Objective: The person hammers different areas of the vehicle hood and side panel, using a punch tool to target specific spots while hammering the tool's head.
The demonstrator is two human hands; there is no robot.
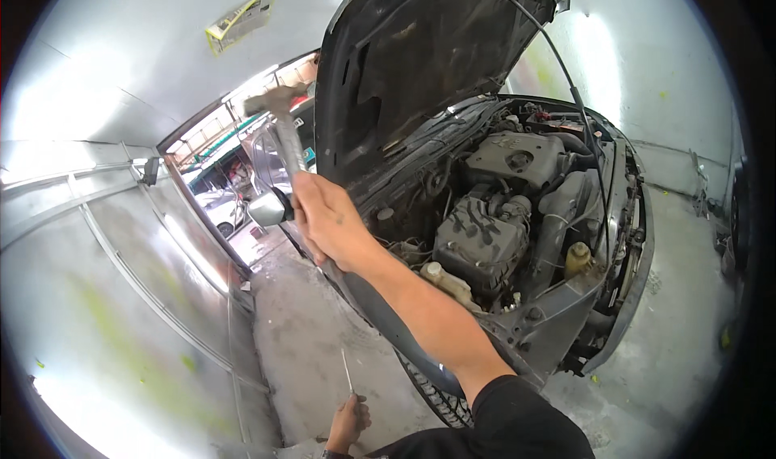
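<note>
My right hand (327, 220) is raised in the middle of the view, shut on a metal hammer (275, 101) with its head up, beside the open hood (420, 54) of a dark car. My right forearm crosses the front fender and hides part of it. Low in the view, my left hand (352, 418) grips a thin metal rod (349, 370), possibly a screwdriver, near the front tire (432, 390). The engine bay holds a black engine cover (513, 160), an airbox (477, 249) and pale reservoirs (443, 279).
A prop rod (558, 63) supports the hood. A side mirror (269, 210) sticks out behind my right hand. Metal-panelled walls (113, 281) with yellow-green overspray surround the car on the concrete floor (295, 329). An open doorway at the back left shows vehicles outside.
</note>
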